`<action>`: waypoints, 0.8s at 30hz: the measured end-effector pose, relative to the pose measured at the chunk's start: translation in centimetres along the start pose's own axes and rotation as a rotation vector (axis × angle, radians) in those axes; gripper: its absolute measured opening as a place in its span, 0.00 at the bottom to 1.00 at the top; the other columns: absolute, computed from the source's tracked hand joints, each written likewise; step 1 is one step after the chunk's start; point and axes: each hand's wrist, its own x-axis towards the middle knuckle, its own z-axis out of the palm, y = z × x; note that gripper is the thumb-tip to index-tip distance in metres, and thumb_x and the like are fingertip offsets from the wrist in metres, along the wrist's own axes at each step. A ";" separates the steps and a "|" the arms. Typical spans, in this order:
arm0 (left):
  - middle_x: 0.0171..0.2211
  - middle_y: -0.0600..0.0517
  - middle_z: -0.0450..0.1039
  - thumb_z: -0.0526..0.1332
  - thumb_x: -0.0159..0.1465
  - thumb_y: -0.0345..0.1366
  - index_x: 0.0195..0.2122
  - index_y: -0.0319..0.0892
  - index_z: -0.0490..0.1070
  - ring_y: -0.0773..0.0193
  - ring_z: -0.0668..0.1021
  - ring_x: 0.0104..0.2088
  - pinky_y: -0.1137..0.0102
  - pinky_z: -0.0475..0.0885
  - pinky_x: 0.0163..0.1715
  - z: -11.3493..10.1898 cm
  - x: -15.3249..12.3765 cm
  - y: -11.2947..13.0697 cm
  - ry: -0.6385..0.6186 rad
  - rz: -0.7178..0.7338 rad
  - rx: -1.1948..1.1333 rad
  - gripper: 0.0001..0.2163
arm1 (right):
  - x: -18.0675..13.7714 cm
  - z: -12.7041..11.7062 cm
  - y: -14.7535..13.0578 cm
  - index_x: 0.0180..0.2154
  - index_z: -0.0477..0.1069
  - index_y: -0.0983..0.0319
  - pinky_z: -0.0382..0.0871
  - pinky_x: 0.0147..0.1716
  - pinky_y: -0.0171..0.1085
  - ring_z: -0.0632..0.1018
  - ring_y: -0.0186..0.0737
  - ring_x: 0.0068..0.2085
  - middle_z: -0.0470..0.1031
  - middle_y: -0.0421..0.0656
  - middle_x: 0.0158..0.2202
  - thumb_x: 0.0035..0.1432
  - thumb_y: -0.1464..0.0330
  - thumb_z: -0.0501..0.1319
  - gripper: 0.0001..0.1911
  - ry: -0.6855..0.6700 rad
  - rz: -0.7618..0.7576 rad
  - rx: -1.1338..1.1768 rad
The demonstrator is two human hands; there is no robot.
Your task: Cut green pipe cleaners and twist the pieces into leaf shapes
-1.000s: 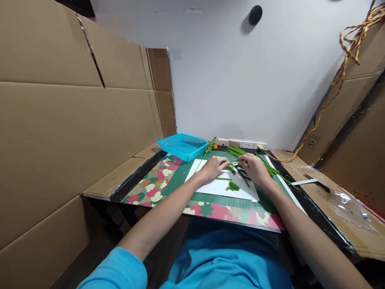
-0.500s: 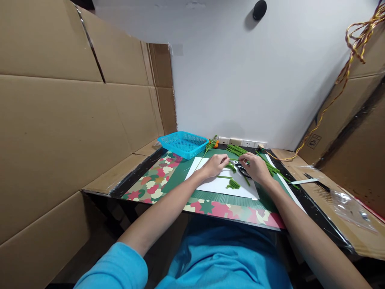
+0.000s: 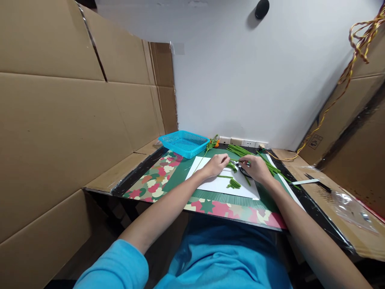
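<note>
My left hand is closed in a pinch above a white sheet of paper, holding one end of a fuzzy green pipe cleaner. The other end runs to the pinched fingers of my right hand. Scissors with black handles lie beneath my right hand, partly hidden by it. Short bent pieces of green pipe cleaner sit in a small pile on the paper. A straight cut piece and a curved bundle lie near my left hand.
A blue plastic basket stands at the back left, beside an orange flower with a green stem. Long green pipe cleaners lie at the back right. Tweezers and a plastic bag rest on cardboard at the right.
The right fingers have shifted slightly by the scissors. My left hand stays in nearly the same place, and the view has moved a little.
</note>
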 end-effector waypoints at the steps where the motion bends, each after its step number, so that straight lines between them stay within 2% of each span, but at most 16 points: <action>1: 0.25 0.56 0.61 0.51 0.70 0.43 0.29 0.42 0.62 0.66 0.63 0.27 0.69 0.55 0.29 0.0 0.0 0.0 0.005 0.000 -0.002 0.15 | 0.0 0.0 0.0 0.39 0.81 0.58 0.70 0.33 0.36 0.81 0.43 0.35 0.83 0.44 0.36 0.62 0.66 0.62 0.08 0.003 0.012 0.023; 10: 0.25 0.56 0.62 0.52 0.69 0.42 0.29 0.42 0.63 0.67 0.64 0.27 0.70 0.55 0.29 -0.1 0.0 -0.1 0.037 0.018 -0.019 0.14 | 0.0 0.2 0.2 0.39 0.80 0.59 0.70 0.33 0.36 0.81 0.43 0.36 0.83 0.46 0.38 0.66 0.61 0.59 0.13 0.030 -0.023 0.130; 17: 0.31 0.53 0.70 0.55 0.69 0.45 0.34 0.41 0.68 0.64 0.70 0.33 0.70 0.63 0.34 -0.5 0.4 0.3 0.099 0.017 -0.074 0.13 | 0.1 0.0 0.0 0.36 0.80 0.60 0.71 0.33 0.37 0.80 0.44 0.34 0.83 0.47 0.35 0.66 0.59 0.58 0.16 0.025 -0.021 0.172; 24: 0.32 0.52 0.71 0.58 0.67 0.46 0.34 0.41 0.70 0.64 0.72 0.32 0.70 0.66 0.35 -0.4 0.8 0.1 0.154 -0.018 -0.181 0.13 | 0.2 -0.1 -0.2 0.36 0.81 0.60 0.72 0.33 0.37 0.81 0.44 0.34 0.83 0.47 0.35 0.65 0.59 0.59 0.15 0.016 -0.022 0.181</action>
